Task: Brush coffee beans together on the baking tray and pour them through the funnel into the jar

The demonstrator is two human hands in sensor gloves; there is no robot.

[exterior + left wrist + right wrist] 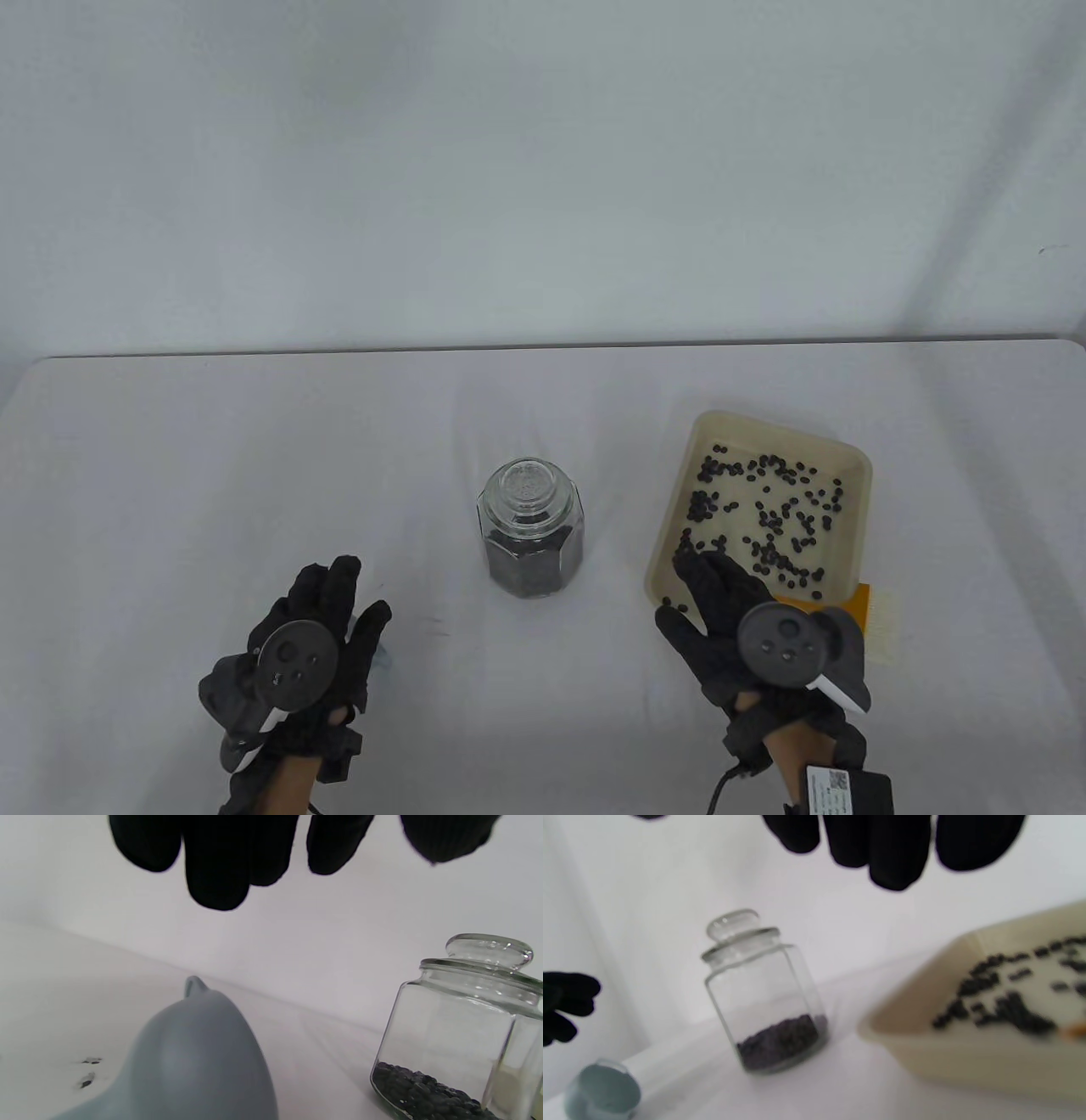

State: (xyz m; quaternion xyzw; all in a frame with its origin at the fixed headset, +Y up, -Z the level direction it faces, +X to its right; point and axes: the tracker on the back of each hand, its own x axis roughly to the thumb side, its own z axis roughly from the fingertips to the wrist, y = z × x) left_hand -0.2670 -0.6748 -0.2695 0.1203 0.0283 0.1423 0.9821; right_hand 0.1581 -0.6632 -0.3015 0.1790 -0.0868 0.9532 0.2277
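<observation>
A glass jar (530, 531) stands mid-table with its glass lid (488, 950) on and a dark layer of beans in the bottom (780, 1041). To its right is a beige baking tray (859, 456) with coffee beans (768, 514) scattered over it. My left hand (339, 594) hovers with straight fingers above a grey-blue funnel (195, 1060), which is mostly hidden under it in the table view. My right hand (704, 586) is flat over the tray's near left corner and holds nothing.
An orange and pale object (874, 620) lies against the tray's near right edge, partly hidden by my right hand. White cloth covers the table; its far edge (543, 350) meets a white wall.
</observation>
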